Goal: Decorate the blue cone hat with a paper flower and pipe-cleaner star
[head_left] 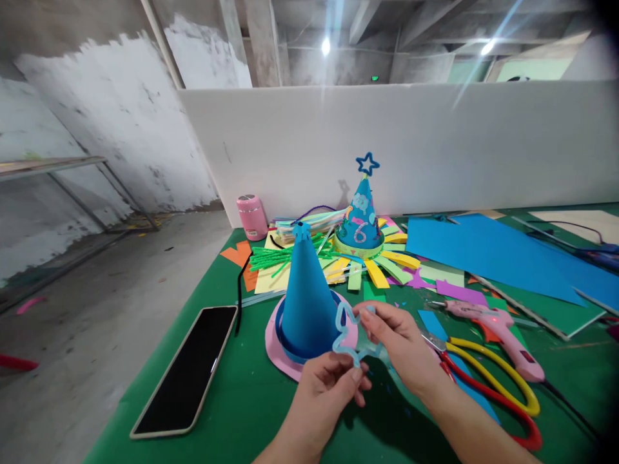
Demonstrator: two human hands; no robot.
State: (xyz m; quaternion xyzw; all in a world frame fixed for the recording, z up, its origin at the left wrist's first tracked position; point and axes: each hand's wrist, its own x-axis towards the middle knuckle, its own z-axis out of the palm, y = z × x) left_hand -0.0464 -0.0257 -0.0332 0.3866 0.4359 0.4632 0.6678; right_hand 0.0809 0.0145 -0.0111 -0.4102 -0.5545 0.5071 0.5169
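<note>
A light blue pipe cleaner shape (340,340), bent into a wavy outline, is held up between both hands. My left hand (329,386) pinches its lower edge, and my right hand (394,338) grips its upper right part. Just behind it stands a plain blue paper cone (307,303) with a snipped top, set on a pink round brim (275,351). Farther back is a decorated blue cone hat (362,222) with a dark blue star (367,164) on top and yellow and green strips around its base.
A phone (188,370) lies at the left. Red-and-yellow-handled scissors (483,380) and a pink glue gun (503,328) lie at the right, before blue sheets (483,251). Behind are green pipe cleaners (271,258) and a pink bottle (252,218).
</note>
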